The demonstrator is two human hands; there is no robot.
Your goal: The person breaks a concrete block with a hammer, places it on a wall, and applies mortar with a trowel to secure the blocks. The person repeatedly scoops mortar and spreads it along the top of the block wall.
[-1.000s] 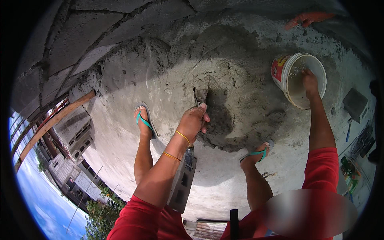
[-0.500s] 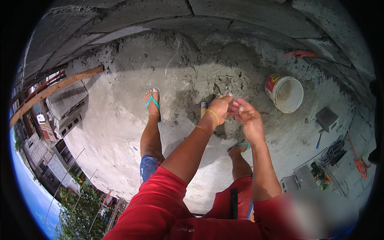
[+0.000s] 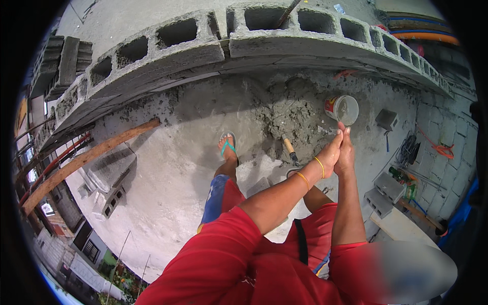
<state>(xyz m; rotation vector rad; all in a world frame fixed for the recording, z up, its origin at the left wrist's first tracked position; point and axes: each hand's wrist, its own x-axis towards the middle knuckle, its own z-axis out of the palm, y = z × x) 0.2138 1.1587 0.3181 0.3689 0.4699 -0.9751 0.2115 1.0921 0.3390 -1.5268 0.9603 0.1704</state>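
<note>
Grey wet mortar lies in a rough heap on the concrete floor, against the foot of a wall of hollow blocks. The person stands over it in a red shirt and red shorts, and both arms reach forward from the lower edge of the picture.

The left hand and the right hand are pressed together side by side, palms touching, with the fingers stretched out and pointing toward the heap. Neither hand grasps anything that can be seen; the hands are flat against each other, not clenched. Two yellow bands go around the left wrist and forearm.

Just beyond the fingertips stands a white bucket with a red and yellow label, at the right edge of the mortar. A tool with a wooden handle rests with its head in the mortar, below and left of the hands in the picture. The left foot wears a turquoise sandal and stands on the floor near the heap.

A long wooden pole lies slanted at the left. Loose grey blocks rest on the floor at the right, beside some tools.
</note>
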